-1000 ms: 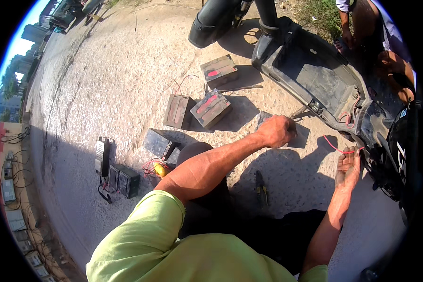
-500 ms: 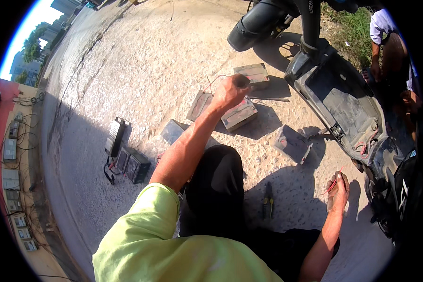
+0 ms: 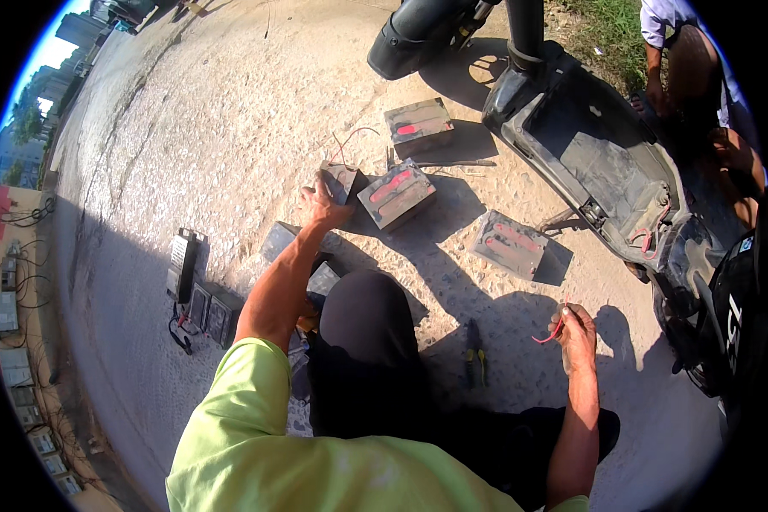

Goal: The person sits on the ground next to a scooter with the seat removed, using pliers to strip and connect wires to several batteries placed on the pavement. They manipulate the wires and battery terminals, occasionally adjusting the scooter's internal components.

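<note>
My left hand (image 3: 323,201) grips a dusty grey battery (image 3: 343,176) on the ground, fingers curled over its end; a thin red wire sticks up behind it. Two batteries with pink-red strips (image 3: 397,200) (image 3: 418,128) sit beside and beyond that one. Another grey battery (image 3: 508,243) lies right of them, near the scooter. My right hand (image 3: 576,328) pinches a short red wire (image 3: 543,338) low at the right, above the pavement. Pliers with yellow-edged handles (image 3: 474,350) lie between my dark-trousered knee and my right hand.
A black scooter frame (image 3: 597,162) stands at the right with its floor compartment open. Another person (image 3: 687,68) is behind it. A charger (image 3: 181,264) and dark battery units (image 3: 218,311) lie at the left, near a wall (image 3: 13,222) with meter boxes and cables.
My left hand left the right-hand battery, reached up among the middle ones and is now on the left battery. My right hand moved down and left from the scooter with the red wire.
</note>
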### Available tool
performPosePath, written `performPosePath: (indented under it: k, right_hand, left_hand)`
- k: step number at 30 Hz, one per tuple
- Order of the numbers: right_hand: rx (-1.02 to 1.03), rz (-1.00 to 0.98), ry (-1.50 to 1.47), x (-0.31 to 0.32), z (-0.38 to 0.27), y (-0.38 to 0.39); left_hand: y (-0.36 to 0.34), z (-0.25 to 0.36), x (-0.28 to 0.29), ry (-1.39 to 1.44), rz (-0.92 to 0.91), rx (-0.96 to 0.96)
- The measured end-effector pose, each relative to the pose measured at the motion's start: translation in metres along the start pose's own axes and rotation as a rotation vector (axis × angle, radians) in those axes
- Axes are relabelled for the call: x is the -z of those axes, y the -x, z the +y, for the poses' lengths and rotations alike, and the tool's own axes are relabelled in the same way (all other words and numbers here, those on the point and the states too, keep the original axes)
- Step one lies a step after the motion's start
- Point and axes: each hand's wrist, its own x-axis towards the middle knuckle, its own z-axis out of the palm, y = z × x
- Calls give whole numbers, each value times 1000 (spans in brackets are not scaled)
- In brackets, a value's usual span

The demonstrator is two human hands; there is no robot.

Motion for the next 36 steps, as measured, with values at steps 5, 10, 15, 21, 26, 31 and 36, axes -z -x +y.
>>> performPosePath:
  k: [5, 10, 15, 21, 26, 31, 36]
  right_hand:
    - [-19, 14, 37, 6, -2, 10]
    - [-62, 23, 62, 15, 7, 14]
    - [-78, -1, 268, 7, 33, -6]
    - [-126, -14, 944, -8, 44, -31]
    - [338, 178, 1226, -7, 79, -18]
    - [-110, -186, 1269, -22, 107, 17]
    - [-139, -277, 1480, -23, 150, 33]
  left_hand:
    - [-7, -10, 23, 170, -95, 26]
    - [12, -34, 73, 445, -215, -72]
    - [61, -15, 116, 560, -329, -244]
    - [114, 50, 107, 76, -327, -659]
    - [125, 83, 23, -115, -330, -945]
    - [135, 75, -27, -216, -284, -1070]
    - [136, 74, -35, -156, -230, -1122]
